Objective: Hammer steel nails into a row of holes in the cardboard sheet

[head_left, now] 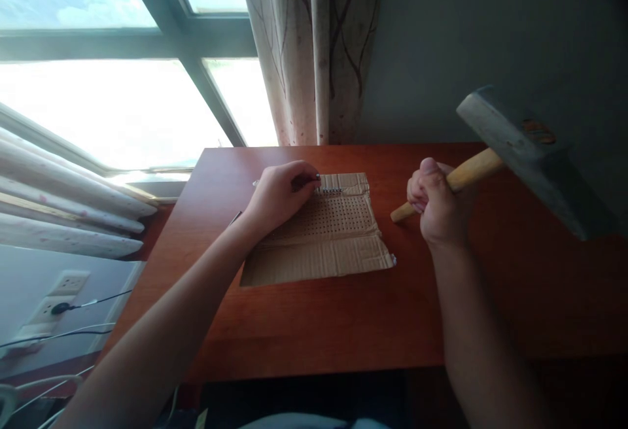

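My right hand (pixel 436 203) is wrapped round the wooden handle of a hammer (pixel 475 169), raised above the right side of the table. The hammer's heavy metal head points up and to the right. Over the far part of a cardboard sheet (pixel 316 259), my left hand (pixel 282 193) pinches a small, shiny, nail-like metal piece (pixel 318 177). Its lower end is hard to make out. Right beside those fingertips, a short row of small metal pieces (pixel 331 190) stands in the cardboard. Rows of small dark holes cover the sheet's middle, partly hidden by my left hand.
The cardboard lies on a reddish-brown wooden table (pixel 314 337). Small shiny bits show at the sheet's right corner (pixel 394 259) and left of my left hand. A window and curtains (pixel 299 50) stand behind. Wall sockets (pixel 59 298) with cables are at lower left.
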`<move>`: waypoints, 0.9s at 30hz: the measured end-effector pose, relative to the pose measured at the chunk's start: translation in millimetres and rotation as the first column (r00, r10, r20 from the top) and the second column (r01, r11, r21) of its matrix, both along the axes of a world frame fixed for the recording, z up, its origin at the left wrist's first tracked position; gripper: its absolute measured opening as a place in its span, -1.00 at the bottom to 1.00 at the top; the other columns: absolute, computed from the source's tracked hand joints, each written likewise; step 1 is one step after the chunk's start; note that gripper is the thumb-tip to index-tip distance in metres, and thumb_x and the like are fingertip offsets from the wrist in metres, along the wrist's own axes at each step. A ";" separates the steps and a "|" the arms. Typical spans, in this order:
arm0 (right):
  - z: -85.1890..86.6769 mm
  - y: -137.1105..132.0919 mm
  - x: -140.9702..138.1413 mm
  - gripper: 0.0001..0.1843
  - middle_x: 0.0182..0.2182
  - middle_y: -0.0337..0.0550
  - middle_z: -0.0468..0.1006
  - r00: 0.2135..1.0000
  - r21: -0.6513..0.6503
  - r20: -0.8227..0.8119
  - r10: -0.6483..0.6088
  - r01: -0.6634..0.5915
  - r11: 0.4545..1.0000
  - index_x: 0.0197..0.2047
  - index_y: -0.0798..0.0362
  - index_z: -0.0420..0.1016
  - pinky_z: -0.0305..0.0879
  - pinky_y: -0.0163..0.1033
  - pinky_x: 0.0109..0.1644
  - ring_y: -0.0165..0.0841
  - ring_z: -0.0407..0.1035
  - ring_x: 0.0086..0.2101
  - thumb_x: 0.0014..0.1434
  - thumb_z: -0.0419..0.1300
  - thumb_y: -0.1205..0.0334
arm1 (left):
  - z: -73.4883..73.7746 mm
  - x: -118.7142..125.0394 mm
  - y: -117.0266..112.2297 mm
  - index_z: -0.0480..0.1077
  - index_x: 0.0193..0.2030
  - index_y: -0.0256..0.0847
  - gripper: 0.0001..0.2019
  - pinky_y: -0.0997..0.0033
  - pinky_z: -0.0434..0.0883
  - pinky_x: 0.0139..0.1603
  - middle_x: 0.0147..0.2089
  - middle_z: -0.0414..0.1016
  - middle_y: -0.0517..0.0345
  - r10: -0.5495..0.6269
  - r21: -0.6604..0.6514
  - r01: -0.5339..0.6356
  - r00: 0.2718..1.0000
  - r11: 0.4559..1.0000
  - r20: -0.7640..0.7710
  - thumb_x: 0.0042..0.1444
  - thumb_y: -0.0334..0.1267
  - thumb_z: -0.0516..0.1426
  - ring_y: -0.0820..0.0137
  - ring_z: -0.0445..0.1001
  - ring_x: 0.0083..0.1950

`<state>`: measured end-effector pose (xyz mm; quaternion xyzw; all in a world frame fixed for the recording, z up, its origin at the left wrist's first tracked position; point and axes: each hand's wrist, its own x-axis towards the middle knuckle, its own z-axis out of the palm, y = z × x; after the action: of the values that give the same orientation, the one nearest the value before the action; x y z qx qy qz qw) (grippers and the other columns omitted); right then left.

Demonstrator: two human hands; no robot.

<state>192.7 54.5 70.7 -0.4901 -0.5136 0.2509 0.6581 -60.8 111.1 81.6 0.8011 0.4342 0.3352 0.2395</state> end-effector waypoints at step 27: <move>1.4 -4.0 -5.7 -0.37 -0.70 -0.34 0.05 0.999 -0.032 0.030 0.034 -0.033 0.999 -0.66 -0.04 0.04 -0.14 -0.23 -0.63 -0.47 -0.03 -0.66 0.27 0.17 -0.17 | -5.8 2.9 -4.6 0.53 -0.26 -0.21 -0.92 0.44 0.40 -0.29 -0.34 0.63 0.16 0.020 0.051 -0.018 0.999 0.999 -0.041 0.17 -0.33 0.18 0.43 0.54 -0.37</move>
<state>187.0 50.5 72.0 -0.4953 -0.5277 0.2625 0.6382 -57.8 106.5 75.8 0.8094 0.4382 0.3317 0.2071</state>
